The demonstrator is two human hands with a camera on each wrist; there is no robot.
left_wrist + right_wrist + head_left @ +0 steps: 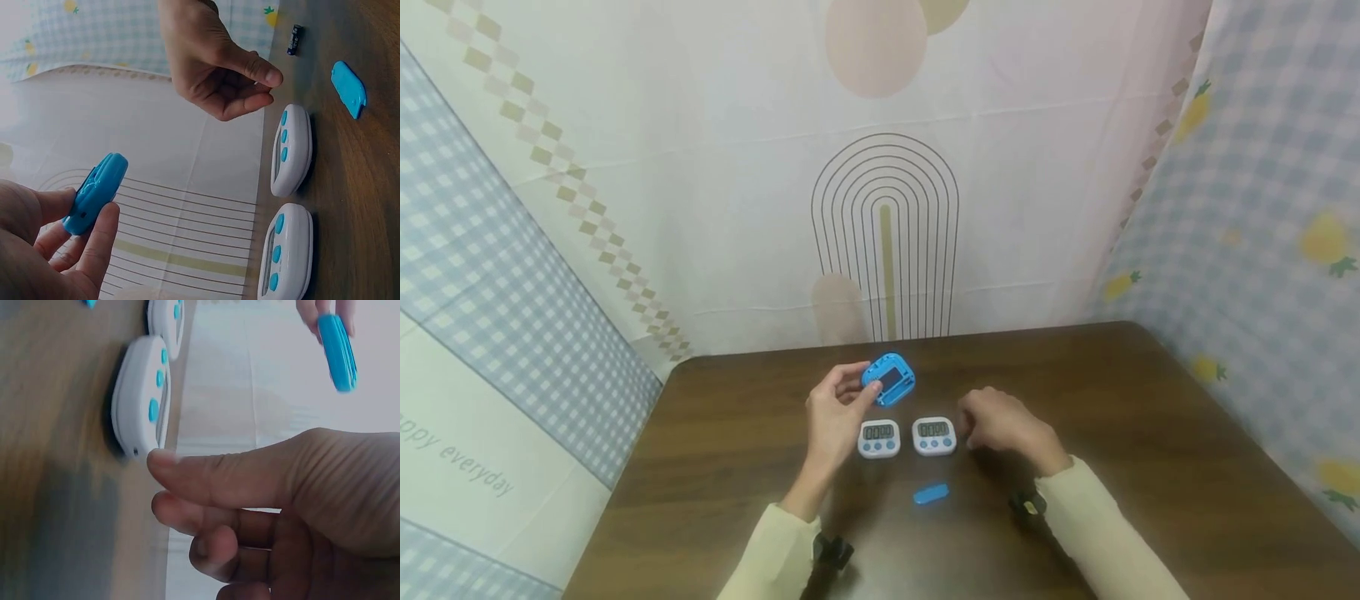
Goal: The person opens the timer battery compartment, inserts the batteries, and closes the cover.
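A dark brown wooden table [1150, 433] stands in front of hanging cloths, a pale one with an arch pattern [886, 242] behind and checked blue ones at the sides. The person's two arms in cream sleeves [1097, 533] reach over the table, and the hands are apart from each other. The left hand [835, 412] is raised above the table and pinches a blue timer [889, 379] between the thumb and the curled fingers, with its dark back side turned to the head camera. The right hand [1000, 421] hovers low over the wood with loosely curled fingers and holds nothing; it is just beside the right one of two white timers. These white timers [879, 438] [934, 436] lie side by side between the hands. A small blue cover [931, 494] lies on the table nearer to the person.
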